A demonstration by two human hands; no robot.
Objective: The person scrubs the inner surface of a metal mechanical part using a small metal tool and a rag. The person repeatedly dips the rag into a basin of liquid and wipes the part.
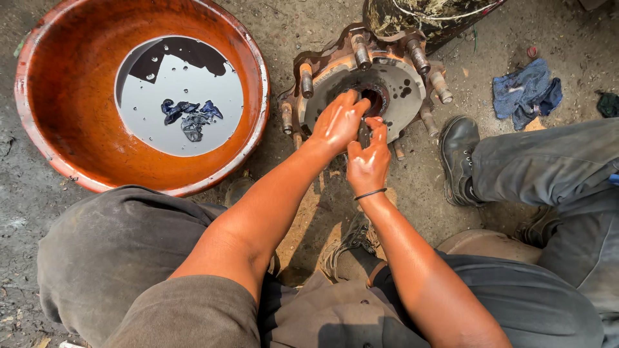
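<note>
A rusty wheel hub (406, 87) with several threaded studs lies flat on the dirt ground. My left hand (338, 121), wet and oily, rests over the hub's near edge with fingers reaching toward the dark centre bore (374, 100). My right hand (369, 161), with a black band at the wrist, sits just below it. Its fingers curl around a small dark part (365, 132) pressed between both hands. What that part is stays unclear.
A large orange basin (71, 109) at the left holds dark liquid with a blue rag (190, 117) in it. Another blue rag (525, 90) lies at the right. A second person's black boot (459, 158) and grey trouser leg (548, 164) sit right of the hub.
</note>
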